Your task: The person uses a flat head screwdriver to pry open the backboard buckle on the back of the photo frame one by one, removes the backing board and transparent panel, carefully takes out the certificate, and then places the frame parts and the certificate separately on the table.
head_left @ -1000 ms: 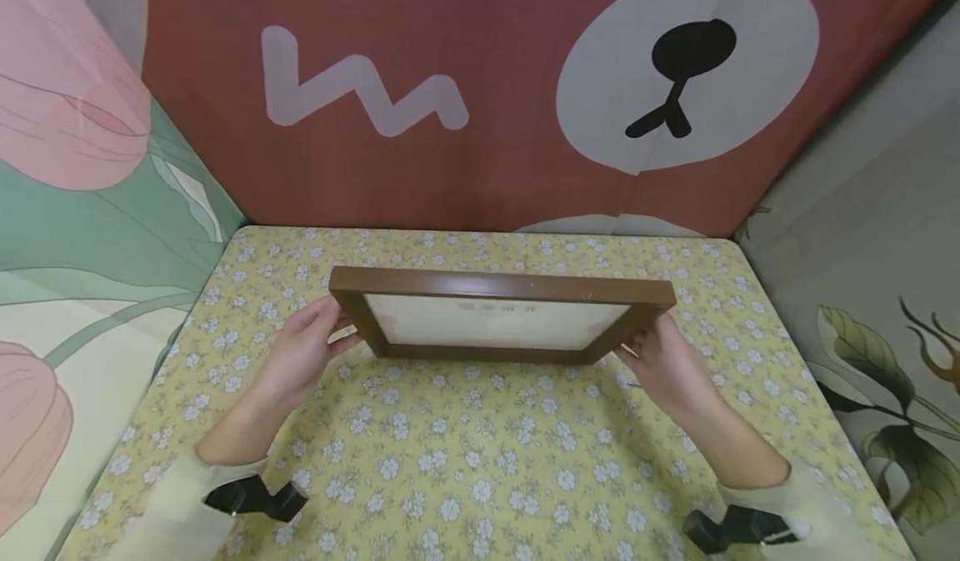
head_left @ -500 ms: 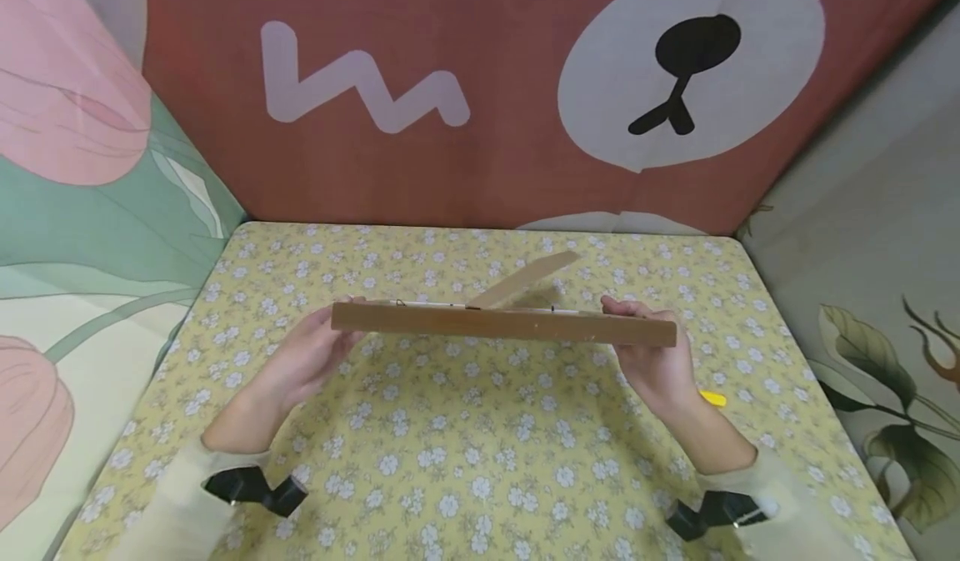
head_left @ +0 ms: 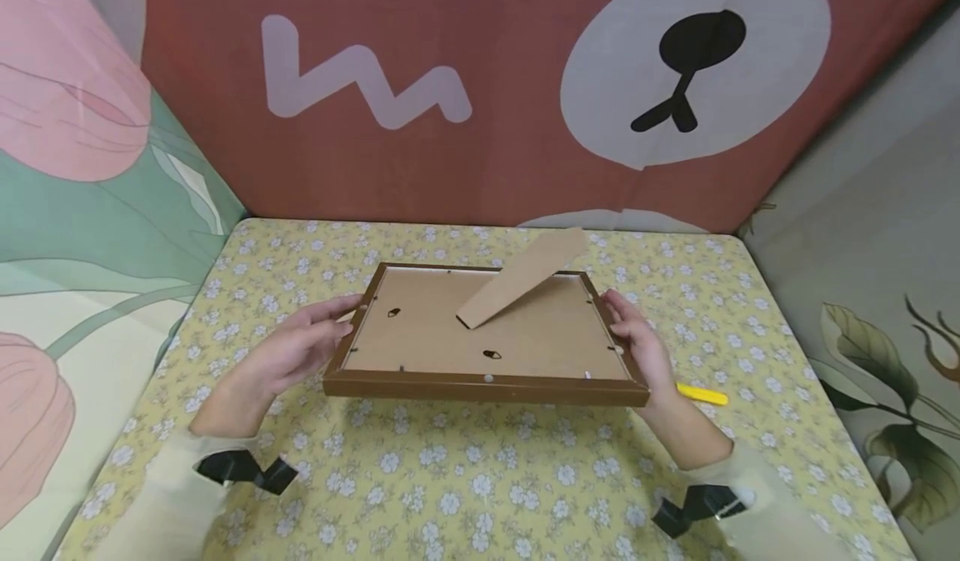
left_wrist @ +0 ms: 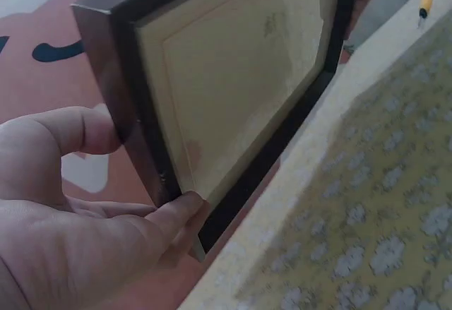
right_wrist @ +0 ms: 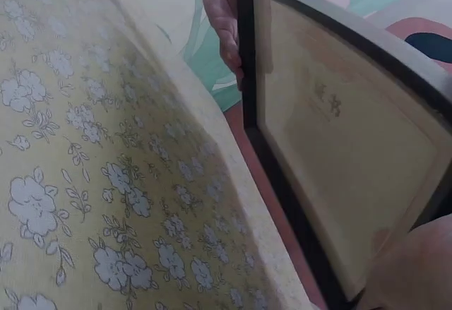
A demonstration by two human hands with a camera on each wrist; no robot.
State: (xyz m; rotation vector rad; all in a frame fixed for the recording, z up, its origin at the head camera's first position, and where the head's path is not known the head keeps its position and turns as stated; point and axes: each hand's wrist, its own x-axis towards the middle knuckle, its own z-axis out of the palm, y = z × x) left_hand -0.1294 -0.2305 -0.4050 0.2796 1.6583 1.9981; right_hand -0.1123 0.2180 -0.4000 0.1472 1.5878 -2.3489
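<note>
While the left hand [head_left: 300, 340] pinches the picture frame [head_left: 487, 388] at its 9 o'clock side, thumb on the outer edge and fingertips at the front face, the frame sits raised over the flowered counter [head_left: 450, 486], back side up. Brown backing board [head_left: 420, 340] shows, with one dark hanger [head_left: 393, 313] near 9 o'clock and a second hanger [head_left: 491, 354] at 6 o'clock. Support leg [head_left: 525, 276] stands out from mid-board toward 2 o'clock. Cream sheet [left_wrist: 240, 77] sits in the front, facing downward, seen in wrist views. Right hand [head_left: 641, 348] grips the 3 o'clock side, fingers partly hidden. Yellow-handled tool [head_left: 702, 394] lies on the counter between 3 and 4 o'clock from the frame, just beside the right wrist.
</note>
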